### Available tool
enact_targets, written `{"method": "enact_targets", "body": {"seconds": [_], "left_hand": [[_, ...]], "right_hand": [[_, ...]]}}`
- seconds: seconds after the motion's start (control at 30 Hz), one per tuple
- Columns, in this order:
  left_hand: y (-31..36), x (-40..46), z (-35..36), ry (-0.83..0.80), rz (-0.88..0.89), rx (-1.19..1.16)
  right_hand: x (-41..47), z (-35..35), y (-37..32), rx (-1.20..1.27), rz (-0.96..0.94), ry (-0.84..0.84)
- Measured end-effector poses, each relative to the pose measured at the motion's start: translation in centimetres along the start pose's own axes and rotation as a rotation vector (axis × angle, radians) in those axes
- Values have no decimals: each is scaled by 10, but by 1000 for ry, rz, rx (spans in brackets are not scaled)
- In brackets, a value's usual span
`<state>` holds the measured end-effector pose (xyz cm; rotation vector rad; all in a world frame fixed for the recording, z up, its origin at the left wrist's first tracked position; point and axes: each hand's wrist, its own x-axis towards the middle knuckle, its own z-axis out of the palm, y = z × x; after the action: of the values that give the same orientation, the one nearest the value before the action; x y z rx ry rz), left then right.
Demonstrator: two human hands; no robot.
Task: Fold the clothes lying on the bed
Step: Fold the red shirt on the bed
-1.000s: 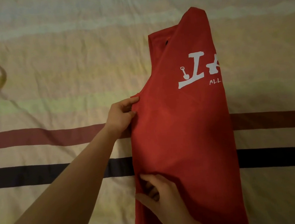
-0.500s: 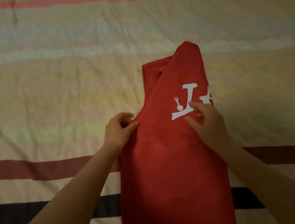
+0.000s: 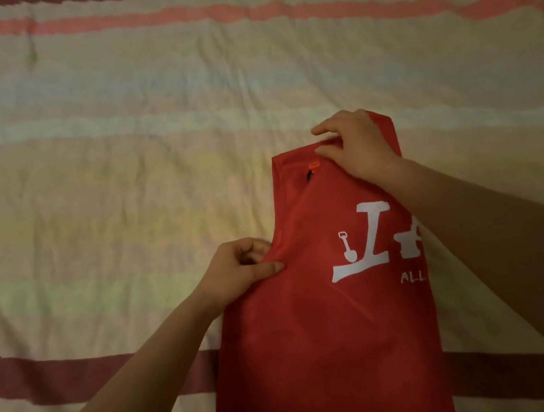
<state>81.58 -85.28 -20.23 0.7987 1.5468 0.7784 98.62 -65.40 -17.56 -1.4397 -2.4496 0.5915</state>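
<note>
Red vest (image 3: 329,334) halved lengthwise on bed (image 3: 126,188); left hand (image 3: 240,270) pinches nine-o'clock edge, right hand (image 3: 355,149) pinches twelve-o'clock shoulder; cross-fold outstanding.

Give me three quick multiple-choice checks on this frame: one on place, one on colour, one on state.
1. Where does the right hand grip the red shirt?
A. top edge by the collar
B. bottom hem
C. printed logo

2. What colour is the print on the shirt?
A. black
B. white
C. yellow

3. What is the left hand doing?
A. lying flat on the striped bedsheet
B. hanging idle
C. pinching the shirt's left edge

Answers: A, fingers curl over the top edge; B, logo shows white; C, cloth bunches between thumb and fingers.
</note>
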Motion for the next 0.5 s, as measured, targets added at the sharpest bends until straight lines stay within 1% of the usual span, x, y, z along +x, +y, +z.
{"method": "enact_targets", "body": {"seconds": [0.07,0.13,0.2,0.27,0.3,0.33,0.37,0.43,0.47,0.5], "left_hand": [[5,12,4,-20,-36,-11],[14,26,8,-69,-80,-40],[27,38,14,-145,-144,-129],[41,51,21,-208,-174,-84],[47,57,24,-221,-177,-51],[52,60,28,-218,-176,-35],[56,63,32,-203,-174,-33],[59,65,38,-148,-156,-39],[58,63,40,-121,-146,-43],[56,61,41,-102,-141,-47]], "right_hand": [[11,-2,6,-8,52,0],[21,-5,15,-170,125,-37],[30,-10,25,-363,219,-101],[37,-17,32,-460,325,-193],[40,-22,35,-465,350,-244],[41,-27,36,-426,349,-294],[42,-33,36,-322,334,-345],[41,-44,38,22,275,-402],[40,-49,37,172,249,-382],[38,-53,36,272,226,-338]]}}
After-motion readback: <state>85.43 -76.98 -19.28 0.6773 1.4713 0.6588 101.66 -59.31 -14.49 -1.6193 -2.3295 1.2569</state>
